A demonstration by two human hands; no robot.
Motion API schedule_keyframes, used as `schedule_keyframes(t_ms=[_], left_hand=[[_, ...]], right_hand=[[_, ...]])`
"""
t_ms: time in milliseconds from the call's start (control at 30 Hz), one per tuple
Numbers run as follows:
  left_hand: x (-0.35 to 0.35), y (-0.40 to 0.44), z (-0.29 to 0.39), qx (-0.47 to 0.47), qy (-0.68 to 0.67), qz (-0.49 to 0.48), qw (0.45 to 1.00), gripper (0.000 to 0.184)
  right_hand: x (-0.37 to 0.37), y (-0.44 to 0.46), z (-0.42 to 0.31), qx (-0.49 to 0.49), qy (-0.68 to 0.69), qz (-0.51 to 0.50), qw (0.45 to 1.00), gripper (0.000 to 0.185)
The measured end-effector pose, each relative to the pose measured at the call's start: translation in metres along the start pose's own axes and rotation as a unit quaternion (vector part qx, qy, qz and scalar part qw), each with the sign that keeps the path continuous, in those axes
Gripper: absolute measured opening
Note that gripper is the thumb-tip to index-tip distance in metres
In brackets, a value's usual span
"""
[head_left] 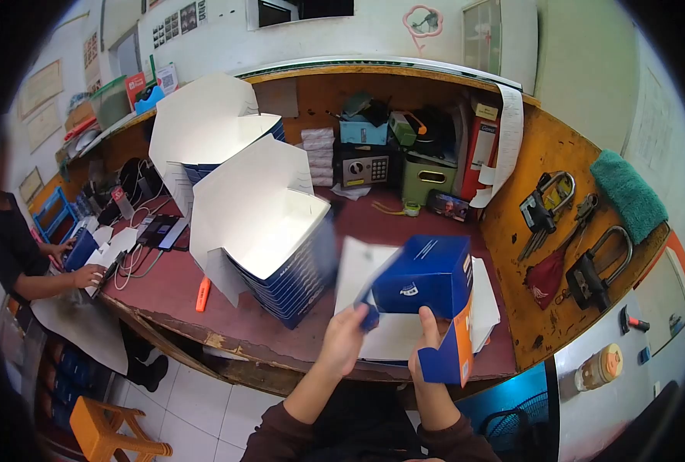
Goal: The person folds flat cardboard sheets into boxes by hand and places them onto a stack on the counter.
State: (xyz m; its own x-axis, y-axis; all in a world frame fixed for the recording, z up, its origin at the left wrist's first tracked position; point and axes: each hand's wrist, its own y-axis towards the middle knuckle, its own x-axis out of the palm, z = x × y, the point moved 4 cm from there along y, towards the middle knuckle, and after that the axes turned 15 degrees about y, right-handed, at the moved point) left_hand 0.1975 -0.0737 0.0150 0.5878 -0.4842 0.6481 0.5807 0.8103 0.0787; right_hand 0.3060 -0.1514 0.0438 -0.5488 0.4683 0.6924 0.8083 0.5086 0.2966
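Note:
A blue box with orange and white parts (427,269) is between my two hands, above the near right part of the desk. My left hand (345,339) is closed on a flap at its left side; the white flap there is blurred. My right hand (427,343) grips the lower part of the box, beside the orange panel. Under and behind it lie flat white sheets of card (482,304). To the left, a nested stack of open blue boxes (285,285) stands with white lids raised. Another such stack (204,123) is behind it.
A person (19,262) works at the far left. An orange marker (203,294) lies near the desk's front edge. At the back are a small safe (364,169) and a green box (427,179). Padlocks (595,277) and a green towel (627,196) are at the right.

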Motion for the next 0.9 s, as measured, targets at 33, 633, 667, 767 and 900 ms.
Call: schedule_keyframes(t_ms=[33, 633, 667, 767, 900], left_hand=[[-0.007, -0.001, -0.002, 0.065, 0.228, 0.075, 0.969, 0.019], [0.013, -0.018, 0.067, 0.219, 0.742, 0.074, 0.63, 0.066], [-0.009, -0.001, 0.053, 0.183, 0.604, 0.065, 0.773, 0.062], [-0.027, -0.003, 0.052, 0.04, 0.254, 0.102, 0.961, 0.05], [-0.032, -0.027, 0.084, 0.162, 0.182, 0.067, 0.968, 0.057]], right_hand=[[0.004, -0.003, -0.007, 0.002, -0.001, -0.002, 1.0, 0.032], [0.045, 0.002, 0.003, -0.066, -0.265, -0.476, 0.836, 0.043], [0.063, 0.005, -0.003, 0.07, -0.399, -0.479, 0.778, 0.045], [0.099, -0.015, -0.025, -0.185, -0.534, -0.498, 0.658, 0.036], [0.135, -0.013, -0.018, -0.244, -0.548, -0.6, 0.528, 0.022]])
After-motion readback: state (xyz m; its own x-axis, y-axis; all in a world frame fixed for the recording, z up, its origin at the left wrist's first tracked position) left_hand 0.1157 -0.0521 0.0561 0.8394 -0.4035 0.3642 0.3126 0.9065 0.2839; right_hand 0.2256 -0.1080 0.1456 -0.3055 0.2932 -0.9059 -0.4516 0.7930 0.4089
